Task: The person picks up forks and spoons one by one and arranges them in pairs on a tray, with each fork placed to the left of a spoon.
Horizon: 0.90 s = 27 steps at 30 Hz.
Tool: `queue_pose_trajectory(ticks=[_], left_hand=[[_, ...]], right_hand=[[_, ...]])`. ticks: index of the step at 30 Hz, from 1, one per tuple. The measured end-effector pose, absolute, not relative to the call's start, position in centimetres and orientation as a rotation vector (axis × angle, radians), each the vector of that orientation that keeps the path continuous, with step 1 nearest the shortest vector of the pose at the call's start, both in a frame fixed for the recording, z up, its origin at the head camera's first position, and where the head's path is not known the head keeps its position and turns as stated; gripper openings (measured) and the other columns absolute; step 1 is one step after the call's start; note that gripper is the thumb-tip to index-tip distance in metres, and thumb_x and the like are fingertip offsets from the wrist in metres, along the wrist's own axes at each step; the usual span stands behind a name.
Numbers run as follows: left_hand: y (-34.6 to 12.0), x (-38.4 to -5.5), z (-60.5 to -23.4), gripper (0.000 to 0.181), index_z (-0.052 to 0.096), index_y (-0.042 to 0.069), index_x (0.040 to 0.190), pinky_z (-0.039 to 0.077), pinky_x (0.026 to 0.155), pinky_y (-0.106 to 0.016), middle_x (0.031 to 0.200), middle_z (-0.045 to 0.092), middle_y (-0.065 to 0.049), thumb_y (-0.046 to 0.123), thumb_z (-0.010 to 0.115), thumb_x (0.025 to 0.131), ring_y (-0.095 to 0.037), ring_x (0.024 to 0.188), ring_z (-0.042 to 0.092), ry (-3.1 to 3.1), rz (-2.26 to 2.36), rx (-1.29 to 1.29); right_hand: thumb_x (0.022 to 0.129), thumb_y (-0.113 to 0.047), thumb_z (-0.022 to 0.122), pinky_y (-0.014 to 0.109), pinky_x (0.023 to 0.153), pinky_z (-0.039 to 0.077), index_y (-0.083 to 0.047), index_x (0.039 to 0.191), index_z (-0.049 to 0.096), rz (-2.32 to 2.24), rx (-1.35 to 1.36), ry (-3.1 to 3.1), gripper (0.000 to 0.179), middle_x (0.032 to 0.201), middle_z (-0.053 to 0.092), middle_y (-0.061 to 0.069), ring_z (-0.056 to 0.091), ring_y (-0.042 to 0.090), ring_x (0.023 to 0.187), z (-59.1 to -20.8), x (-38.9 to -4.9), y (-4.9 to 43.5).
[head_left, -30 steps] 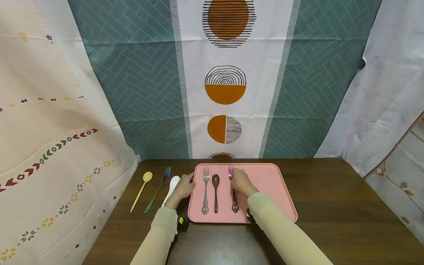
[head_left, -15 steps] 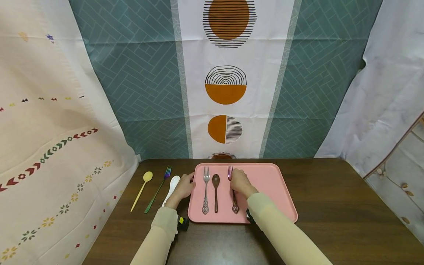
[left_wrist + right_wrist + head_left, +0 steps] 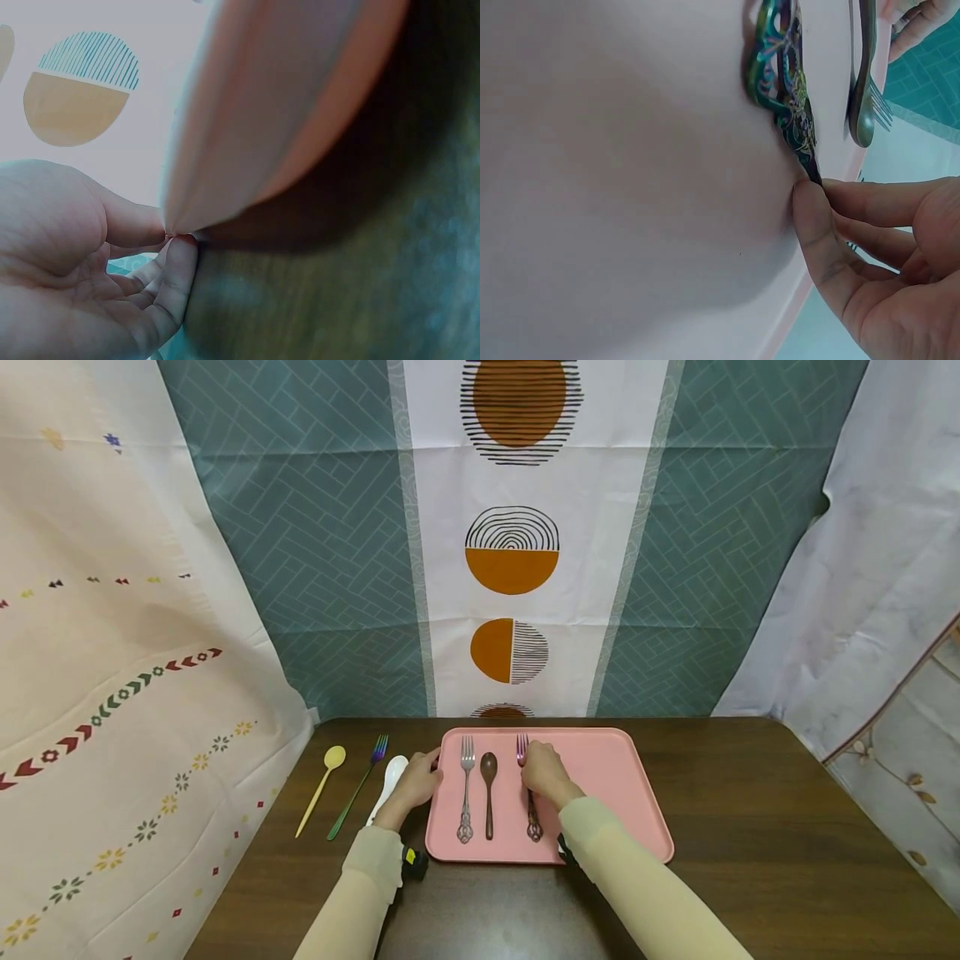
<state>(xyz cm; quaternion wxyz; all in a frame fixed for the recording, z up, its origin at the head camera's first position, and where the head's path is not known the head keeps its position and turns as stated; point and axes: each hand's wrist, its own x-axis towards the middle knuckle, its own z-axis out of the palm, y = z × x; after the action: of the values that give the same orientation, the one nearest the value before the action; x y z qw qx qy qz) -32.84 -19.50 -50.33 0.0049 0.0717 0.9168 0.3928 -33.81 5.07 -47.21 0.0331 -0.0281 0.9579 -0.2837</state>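
Observation:
A pink tray [image 3: 600,777] lies on the table. My left hand [image 3: 418,783] is at its left side; in the left wrist view the thumb and fingers pinch the tray's rim [image 3: 217,172]. Over the tray, my right hand [image 3: 549,772] pinches an ornate fork between thumb and fingers. The fork's purplish tines [image 3: 522,747] show beyond the hand, and its patterned, iridescent handle [image 3: 786,82] points back toward me; the middle is hidden by the fingers. Left of it on the tray lie a brown spoon [image 3: 489,770] and a silver fork [image 3: 466,789], roughly parallel.
Left of the tray, on the dark wooden table [image 3: 750,827], lie a yellow spoon [image 3: 333,759], a rainbow-coloured fork [image 3: 378,750] and a white spoon [image 3: 394,770], partly behind the left hand. Patterned cloth [image 3: 337,568] hangs behind the table and on both sides.
The handle end of the fork in my right hand has shifted very slightly to the right. Both hands stay in nearly the same places.

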Motion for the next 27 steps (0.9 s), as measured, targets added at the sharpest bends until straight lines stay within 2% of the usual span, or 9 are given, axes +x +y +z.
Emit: queue_pose_trajectory(ticks=[4,10,16,20,24,27], left_hand=[[-19.5,-32.9,-50.3,0.052,0.047,-0.008,0.151,0.046,0.1,-0.057,0.129,0.055,-0.029,0.002,0.052,0.1,-0.039,0.115,0.053,2.87,1.231,0.226],[-19.5,-32.9,-50.2,0.052,0.046,-0.008,0.151,0.046,0.099,-0.057,0.13,0.055,-0.029,0.001,0.051,0.1,-0.039,0.115,0.053,2.873,1.22,0.225],[-19.4,-32.9,-50.1,0.052,0.047,-0.009,0.151,0.045,0.099,-0.056,0.129,0.055,-0.029,0.001,0.051,0.1,-0.039,0.116,0.052,2.881,1.219,0.235],[-19.4,-32.9,-50.1,0.052,0.046,-0.009,0.151,0.045,0.1,-0.057,0.13,0.055,-0.03,0.001,0.051,0.101,-0.04,0.118,0.052,2.869,1.229,0.238],[-19.5,-32.9,-50.2,0.052,0.046,-0.009,0.151,0.046,0.099,-0.056,0.129,0.055,-0.03,0.001,0.05,0.1,-0.04,0.117,0.052,2.88,1.223,0.247],[-19.5,-33.0,-50.4,0.052,0.046,-0.01,0.15,0.045,0.097,-0.053,0.123,0.057,-0.029,0.001,0.049,0.1,-0.04,0.116,0.051,2.899,1.195,0.279]], right_hand=[[0.092,0.006,0.066,0.027,0.048,0.044,-0.001,0.086,0.074,-0.882,-0.101,2.943,0.014,0.079,0.065,0.011,0.06,0.021,0.063,-47.2,-33.7,5.1],[0.092,0.006,0.064,0.027,0.047,0.042,-0.004,0.074,0.067,-0.906,-0.101,2.939,0.021,0.077,0.062,0.013,0.059,0.021,0.06,-47.1,-33.6,5.1],[0.089,0.008,0.064,0.029,0.051,0.042,-0.006,0.072,0.065,-0.897,-0.109,2.939,0.022,0.08,0.062,0.013,0.055,0.022,0.064,-47.1,-33.6,5.3],[0.086,0.008,0.066,0.029,0.054,0.042,-0.005,0.078,0.068,-0.897,-0.101,2.918,0.015,0.083,0.063,0.012,0.053,0.021,0.066,-46.8,-33.6,5.5],[0.087,0.005,0.068,0.029,0.06,0.048,-0.003,0.089,0.074,-0.915,-0.12,2.898,0.01,0.088,0.067,0.01,0.059,0.02,0.07,-46.5,-33.4,5.8],[0.087,0.003,0.07,0.031,0.066,0.052,-0.001,0.099,0.077,-0.91,-0.165,2.9,0.014,0.095,0.072,0.011,0.062,0.02,0.075,-46.3,-33.2,6.3]])
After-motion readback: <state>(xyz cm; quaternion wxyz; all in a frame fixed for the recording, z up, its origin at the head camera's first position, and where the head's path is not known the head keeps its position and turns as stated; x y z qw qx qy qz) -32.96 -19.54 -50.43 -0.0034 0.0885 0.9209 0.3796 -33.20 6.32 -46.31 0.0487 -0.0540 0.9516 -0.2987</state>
